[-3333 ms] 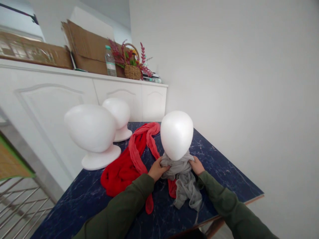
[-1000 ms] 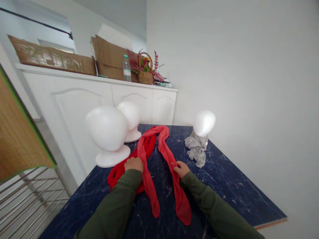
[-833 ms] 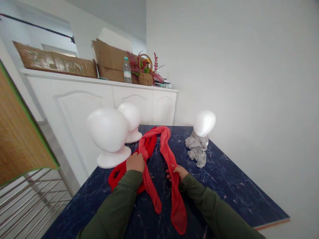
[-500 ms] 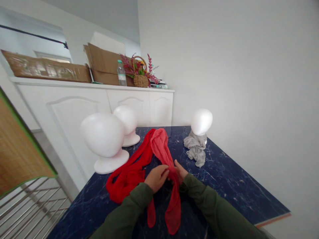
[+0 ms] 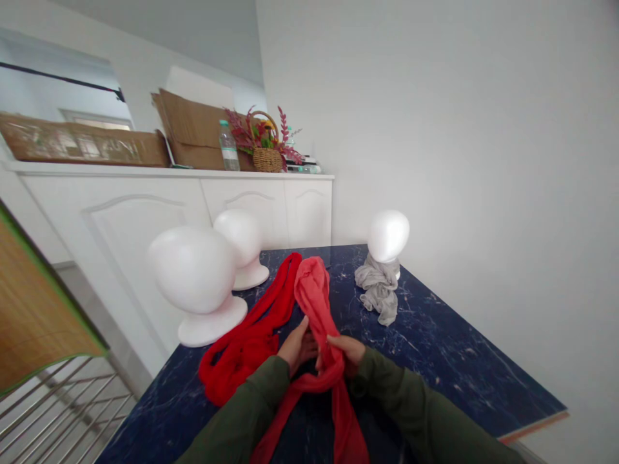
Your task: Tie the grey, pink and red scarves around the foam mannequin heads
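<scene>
A coral-pink scarf [image 5: 316, 303] runs down the middle of the dark blue table, its far end a folded loop and its near ends hanging toward me. My right hand [image 5: 349, 351] pinches the scarf from the right, thumb on top. At the scarf's left side is my left hand [image 5: 297, 345], thumb raised, its other fingers partly behind the cloth. Below both hands a band of the scarf crosses sideways. A bright red scarf [image 5: 242, 351] lies bunched to the left. A grey scarf [image 5: 380, 290] is wrapped round the base of the right white head form [image 5: 388, 236].
Two more white head forms [image 5: 193, 270] [image 5: 239, 238] stand at the table's left edge. Behind is a white cabinet [image 5: 145, 206] with cardboard boxes [image 5: 193, 125], a bottle [image 5: 229, 148] and a flower basket [image 5: 267, 159]. A metal rack [image 5: 62, 399] is at lower left.
A band of the pink scarf now crosses below my hands, and its near ends have spread apart. My left hand has shifted left and its thumb has lifted; my right thumb now lies over the cloth.
</scene>
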`<state>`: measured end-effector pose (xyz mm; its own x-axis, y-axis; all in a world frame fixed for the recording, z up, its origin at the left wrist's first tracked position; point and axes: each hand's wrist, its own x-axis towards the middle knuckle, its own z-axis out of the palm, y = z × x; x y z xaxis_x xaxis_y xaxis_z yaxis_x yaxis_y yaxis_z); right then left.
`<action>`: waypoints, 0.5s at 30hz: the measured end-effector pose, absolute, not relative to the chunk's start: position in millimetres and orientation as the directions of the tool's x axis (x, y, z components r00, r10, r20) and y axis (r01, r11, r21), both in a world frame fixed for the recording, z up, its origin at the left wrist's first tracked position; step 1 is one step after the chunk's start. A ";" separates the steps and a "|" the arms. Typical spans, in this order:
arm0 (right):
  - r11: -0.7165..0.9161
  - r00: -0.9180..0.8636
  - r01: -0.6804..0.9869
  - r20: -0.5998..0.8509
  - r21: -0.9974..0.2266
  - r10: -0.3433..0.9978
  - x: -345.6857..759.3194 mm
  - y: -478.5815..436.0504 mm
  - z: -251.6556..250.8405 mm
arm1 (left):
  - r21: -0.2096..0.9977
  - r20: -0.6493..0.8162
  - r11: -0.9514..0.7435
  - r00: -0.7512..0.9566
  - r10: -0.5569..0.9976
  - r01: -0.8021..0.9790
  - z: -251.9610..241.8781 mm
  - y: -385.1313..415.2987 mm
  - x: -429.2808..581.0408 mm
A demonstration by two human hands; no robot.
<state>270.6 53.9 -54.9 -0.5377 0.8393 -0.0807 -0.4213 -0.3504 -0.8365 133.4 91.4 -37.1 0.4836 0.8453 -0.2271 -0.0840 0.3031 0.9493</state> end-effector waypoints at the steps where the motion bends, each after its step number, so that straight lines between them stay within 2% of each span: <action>1: -0.367 -0.622 -0.373 -0.064 -0.852 0.780 264.3 46.7 -57.2 | 0.903 -0.280 0.407 0.529 0.801 -0.138 -36.4 87.1 137.6; 3: -0.399 -0.746 -0.268 -0.073 -0.877 0.662 255.4 37.3 -62.7 | 0.876 -0.291 0.442 0.519 0.804 -0.194 -35.3 79.9 145.2; 5: -0.459 -0.779 -0.240 -0.113 -0.855 0.617 254.8 36.9 -66.0 | 0.915 -0.210 0.321 0.391 0.896 -0.244 -34.4 75.5 149.5; 7: -0.530 -0.743 -0.286 -0.164 -0.798 0.648 261.7 44.7 -64.8 | 0.949 -0.092 0.161 0.250 0.964 -0.270 -33.0 71.0 150.1; 9: -0.551 -0.662 -0.378 -0.199 -0.744 0.723 271.7 55.8 -60.0 | 0.969 -0.019 0.079 0.248 0.969 -0.234 -30.5 62.6 148.6; 11: -0.491 -0.568 -0.470 -0.175 -0.734 0.805 280.7 65.0 -54.1 | 0.991 0.034 0.024 0.420 0.907 -0.132 -26.7 50.4 147.3; 13: -0.404 -0.480 -0.508 -0.139 -0.761 0.866 287.8 69.9 -49.2 | 0.996 0.080 -0.093 0.676 0.732 -0.016 -21.4 39.0 146.8; 15: -0.328 -0.388 -0.469 -0.142 -0.820 0.911 294.8 71.8 -45.9 | 0.969 0.104 -0.245 0.837 0.537 0.037 -14.6 35.2 145.2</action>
